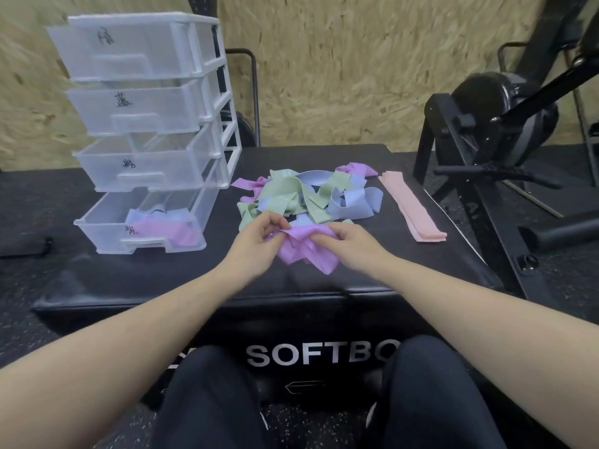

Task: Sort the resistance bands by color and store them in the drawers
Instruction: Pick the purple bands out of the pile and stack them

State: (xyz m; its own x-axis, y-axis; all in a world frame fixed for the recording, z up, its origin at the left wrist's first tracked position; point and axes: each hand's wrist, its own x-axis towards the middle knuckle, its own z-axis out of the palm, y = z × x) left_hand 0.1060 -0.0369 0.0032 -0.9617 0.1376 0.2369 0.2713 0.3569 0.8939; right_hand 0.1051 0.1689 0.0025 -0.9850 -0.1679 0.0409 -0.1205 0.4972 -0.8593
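At frame centre, the left hand [256,236] and right hand [351,243] each pinch a crumpled purple band [304,251], their grip closed on it, just before a tangled pile [308,197] of green, blue and purple bands on the black bench [162,280]. At upper left a clear drawer unit [146,124] holds four drawers, the bottom drawer [142,225] open with purple and blue bands inside; one flat pink stack [411,205] lies at right.

- My left hand [259,236]: bare, no glove, ring or watch that I can see.
- My right hand [351,244]: likewise bare, with nothing worn on fingers or wrist.
- Forearms behind both hands: uncovered to the frame edges; no sleeve comes into view.
- Legs below and between my hands: dark trousers [207,403], plain, without visible markings.
- Beside the right knee: a small pale patch, possibly a shoe; too little shows to tell.
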